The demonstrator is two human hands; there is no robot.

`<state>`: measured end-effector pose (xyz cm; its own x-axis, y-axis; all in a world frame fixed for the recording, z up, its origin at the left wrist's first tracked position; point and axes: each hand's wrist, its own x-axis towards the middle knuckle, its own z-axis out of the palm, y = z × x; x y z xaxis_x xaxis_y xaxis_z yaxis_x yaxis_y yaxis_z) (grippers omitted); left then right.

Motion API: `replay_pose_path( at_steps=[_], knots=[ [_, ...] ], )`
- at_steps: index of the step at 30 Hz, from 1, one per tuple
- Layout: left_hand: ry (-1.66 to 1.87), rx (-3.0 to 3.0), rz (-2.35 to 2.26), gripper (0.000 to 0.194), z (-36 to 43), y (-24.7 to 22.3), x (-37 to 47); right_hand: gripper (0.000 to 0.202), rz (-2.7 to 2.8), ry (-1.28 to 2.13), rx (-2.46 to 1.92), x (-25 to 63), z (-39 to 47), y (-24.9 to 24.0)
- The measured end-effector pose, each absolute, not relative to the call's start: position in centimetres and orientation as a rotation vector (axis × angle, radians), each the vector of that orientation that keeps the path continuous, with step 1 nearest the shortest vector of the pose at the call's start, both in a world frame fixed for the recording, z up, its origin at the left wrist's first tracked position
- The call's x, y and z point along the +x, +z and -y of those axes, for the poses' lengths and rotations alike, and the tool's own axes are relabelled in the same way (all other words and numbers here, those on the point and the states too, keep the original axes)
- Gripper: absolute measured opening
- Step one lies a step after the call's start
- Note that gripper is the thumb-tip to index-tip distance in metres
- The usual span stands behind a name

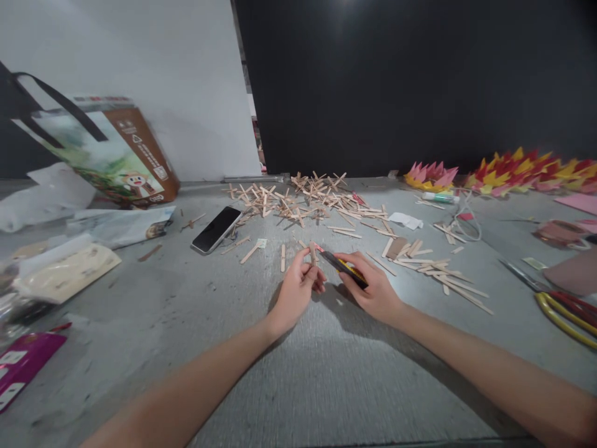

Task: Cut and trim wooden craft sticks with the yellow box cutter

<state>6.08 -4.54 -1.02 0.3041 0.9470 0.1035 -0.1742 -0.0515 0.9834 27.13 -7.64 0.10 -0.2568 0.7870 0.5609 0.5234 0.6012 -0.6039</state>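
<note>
Right of the phone point(217, 230), there was the wooden stick point(313, 255), pinched tight in the left hand point(296, 287)! And the right hand point(373, 289), farther right of the phone, clasped a black-and-yellow cutter point(334, 261), its tip up close to the stick, contact too small to make out. A heap of crossed sticks point(265, 202) spread behind and right of the phone, scissors point(541, 291) lay far right of it, and a printed bag point(125, 152) stood to its left.

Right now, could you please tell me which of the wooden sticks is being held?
The stick in the left hand, beside the cutter; the other sticks lie on the table.
</note>
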Motion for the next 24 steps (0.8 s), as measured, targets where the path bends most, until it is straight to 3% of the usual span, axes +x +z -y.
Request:
replay_pose_path(
  at_steps=[4, 10, 18, 24],
  knots=[
    [1.086, 1.29, -0.82, 0.059, 4.66, -0.62, 6.02, 0.038, 1.912, 0.364, -1.063, 27.33, 7.55, 0.03],
    [1.07, 1.301, -0.886, 0.033, 4.99, -0.28, 6.14, 0.039, 1.924, 0.407, -1.055, 27.39, 7.77, 0.03],
    [1.021, 1.349, -0.982, 0.028, 4.88, -0.57, 6.24, 0.039, 1.933, 0.419, -1.035, 27.26, 7.91, 0.23],
    [1.015, 1.2, -0.827, 0.034, 5.55, -0.31, 6.75, 0.037, 1.93, 0.398, -1.032, 27.23, 7.97, 0.35]
  ],
)
